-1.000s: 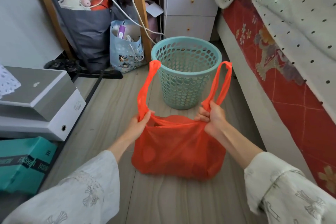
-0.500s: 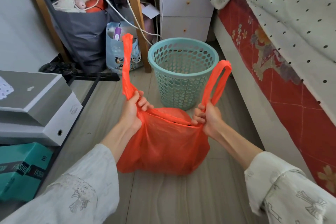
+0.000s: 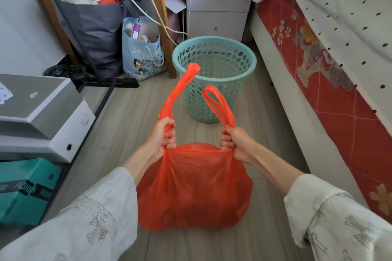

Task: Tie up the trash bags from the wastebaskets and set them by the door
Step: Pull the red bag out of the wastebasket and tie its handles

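Note:
A full orange trash bag [image 3: 195, 188] sits on the wood floor in front of me. My left hand [image 3: 164, 135] is closed around the base of its left handle, which stands up twisted into a strip. My right hand [image 3: 233, 141] grips the base of the right handle, whose loop leans up and inward. Just beyond the bag stands a teal perforated wastebasket [image 3: 214, 78] with no liner in it, upright on the floor.
A bed with a red patterned side [image 3: 318, 65] runs along the right. Grey and white boxes [image 3: 42, 118] and a teal box [image 3: 23, 188] are stacked at left. A blue paper bag [image 3: 142, 57], a grey bag [image 3: 95, 36] and a desk leg [image 3: 163, 27] stand behind the basket, by a white nightstand [image 3: 218, 6].
Both hands have closed tighter on the handle bases and drawn them in toward each other. The left handle has dropped from high at the left to lean in front of the basket.

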### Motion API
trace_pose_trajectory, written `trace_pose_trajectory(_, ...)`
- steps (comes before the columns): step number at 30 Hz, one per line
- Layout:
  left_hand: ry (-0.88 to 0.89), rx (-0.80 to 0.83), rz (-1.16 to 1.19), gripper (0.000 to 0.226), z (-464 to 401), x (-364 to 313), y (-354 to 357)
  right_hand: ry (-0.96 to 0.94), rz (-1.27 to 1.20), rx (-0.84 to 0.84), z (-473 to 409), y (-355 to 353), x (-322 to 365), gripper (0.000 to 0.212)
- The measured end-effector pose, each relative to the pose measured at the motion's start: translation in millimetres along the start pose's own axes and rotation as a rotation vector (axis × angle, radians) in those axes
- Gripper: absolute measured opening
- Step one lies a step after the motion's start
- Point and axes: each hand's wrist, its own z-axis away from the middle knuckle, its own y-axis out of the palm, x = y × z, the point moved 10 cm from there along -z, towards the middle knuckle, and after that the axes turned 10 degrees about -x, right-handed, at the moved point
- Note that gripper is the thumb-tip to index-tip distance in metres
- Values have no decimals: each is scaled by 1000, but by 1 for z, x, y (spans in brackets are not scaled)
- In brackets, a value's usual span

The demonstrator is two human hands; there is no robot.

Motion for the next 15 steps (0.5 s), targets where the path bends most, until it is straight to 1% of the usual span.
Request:
trace_pose_trajectory(3, 13, 56, -84, 34, 4, -3, 11, 64, 30, -48, -6, -8, -11, 34)
trace_pose_trajectory(6, 95, 36, -321, 43, 8, 0, 18, 65, 176, -66, -6, -7, -15, 33)
trace_pose_trajectory(8, 153, 9, -499, 45, 9, 4, 20, 49, 252, -30, -4, 0, -16, 33)
trace_pose_trajectory(9, 163, -11, -549, 44, 8, 6, 19, 47, 277, -9, -2, 3, -16, 32)
trace_pose_trajectory(13, 194, -77, -670, 41, 6, 4, 9, 53, 332, 110, 12, 15, -13, 20)
trace_pose_trajectory(15, 303, -62, -889, 43, 13, -3, 16, 28, 392, 173, 18, 21, -11, 30)
